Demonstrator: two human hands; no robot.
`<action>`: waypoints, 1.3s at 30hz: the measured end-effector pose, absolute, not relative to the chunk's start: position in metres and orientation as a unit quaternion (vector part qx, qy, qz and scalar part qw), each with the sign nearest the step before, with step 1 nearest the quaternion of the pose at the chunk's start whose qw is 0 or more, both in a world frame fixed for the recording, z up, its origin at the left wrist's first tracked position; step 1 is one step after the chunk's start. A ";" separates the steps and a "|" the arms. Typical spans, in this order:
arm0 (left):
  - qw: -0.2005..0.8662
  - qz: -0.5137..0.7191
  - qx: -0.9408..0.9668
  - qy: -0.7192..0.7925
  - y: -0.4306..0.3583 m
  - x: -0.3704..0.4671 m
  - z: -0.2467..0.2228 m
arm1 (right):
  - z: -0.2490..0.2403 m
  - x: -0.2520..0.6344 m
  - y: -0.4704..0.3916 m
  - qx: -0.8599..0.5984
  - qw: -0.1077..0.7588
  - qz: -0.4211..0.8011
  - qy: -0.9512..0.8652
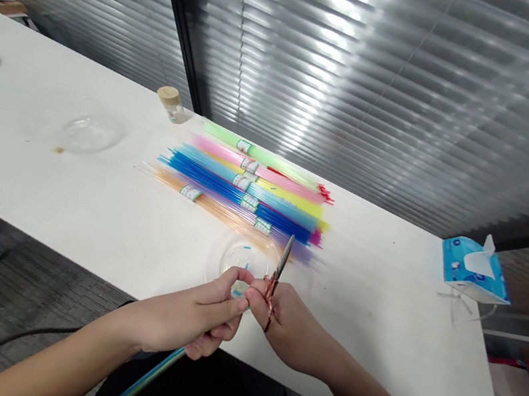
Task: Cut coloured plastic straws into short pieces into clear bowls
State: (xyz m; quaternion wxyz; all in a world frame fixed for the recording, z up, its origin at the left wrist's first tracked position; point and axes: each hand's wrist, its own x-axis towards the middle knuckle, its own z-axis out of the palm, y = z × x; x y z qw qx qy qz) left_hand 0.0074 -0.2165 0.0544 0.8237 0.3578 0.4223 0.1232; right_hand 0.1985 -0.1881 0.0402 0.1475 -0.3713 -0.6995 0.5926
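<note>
My left hand (pixel 214 315) is closed around a few thin blue and yellow-green plastic straws (pixel 145 382), whose long ends slant down toward my lap. Close against it, my right hand (pixel 287 323) grips a pair of scissors (pixel 283 262) with copper-coloured handles, the blades pointing up and away. The fingertips of both hands meet over a clear plastic bowl (pixel 217 254). Several small cut blue pieces (pixel 247 247) lie in that bowl. Beyond it, bundles of coloured straws (pixel 220 177) with paper bands lie side by side on the white table (pixel 103 218).
A corked glass jar (pixel 172 105) stands at the back, left of the bundles. Further left lies a clear plastic dome (pixel 88 133). A blue tissue pack (pixel 476 267) sits at the right edge. Blinds (pixel 366 73) rise behind the table, and a dark cable (pixel 1 346) hangs at lower left.
</note>
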 end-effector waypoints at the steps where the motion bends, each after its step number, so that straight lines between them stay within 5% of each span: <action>1: 0.828 0.136 0.345 0.422 -0.217 0.007 0.053 | 0.041 0.198 -0.186 -0.370 0.144 0.587 -0.706; 10: 0.808 0.160 0.338 0.456 -0.220 0.000 0.042 | 0.045 0.196 -0.154 -0.353 0.095 0.500 -0.785; 16: 0.802 0.189 0.298 0.483 -0.221 -0.005 0.041 | 0.039 0.182 -0.048 -0.533 0.084 0.172 -0.824; 22: 0.791 0.175 0.309 0.499 -0.228 -0.017 0.038 | 0.024 0.165 0.010 -0.508 0.009 0.123 -0.852; 39: 0.803 0.172 0.293 0.489 -0.222 -0.033 0.031 | 0.011 0.164 0.007 -0.477 -0.044 0.038 -0.877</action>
